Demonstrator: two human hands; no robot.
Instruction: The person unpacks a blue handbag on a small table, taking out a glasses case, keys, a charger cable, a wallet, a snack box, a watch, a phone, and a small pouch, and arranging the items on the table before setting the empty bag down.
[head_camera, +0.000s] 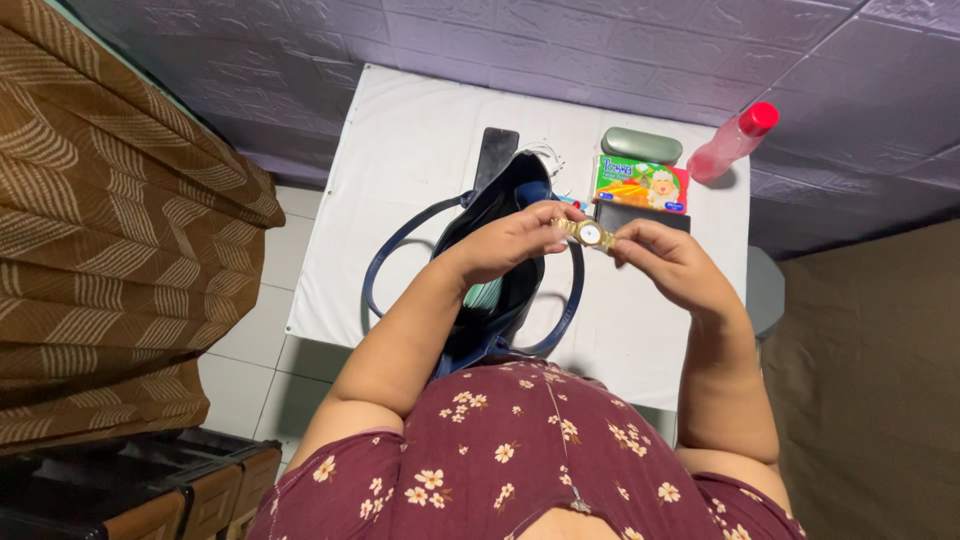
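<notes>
A gold wristwatch (590, 234) with a white dial is held between both hands above the table. My left hand (510, 243) pinches its left strap end, and my right hand (668, 262) pinches the right end. Directly beneath the hands lies a dark blue handbag (505, 200) with long handles, its mouth open towards me. The bag rests on a table covered with a white cloth (400, 180).
Behind the bag lie a black phone (496, 152), a grey-green glasses case (641, 145), a colourful tissue pack (641, 184), a dark wallet (625, 213) and a pink bottle with a red cap (731, 143). A brown patterned curtain (110, 230) hangs left. Purple wall behind.
</notes>
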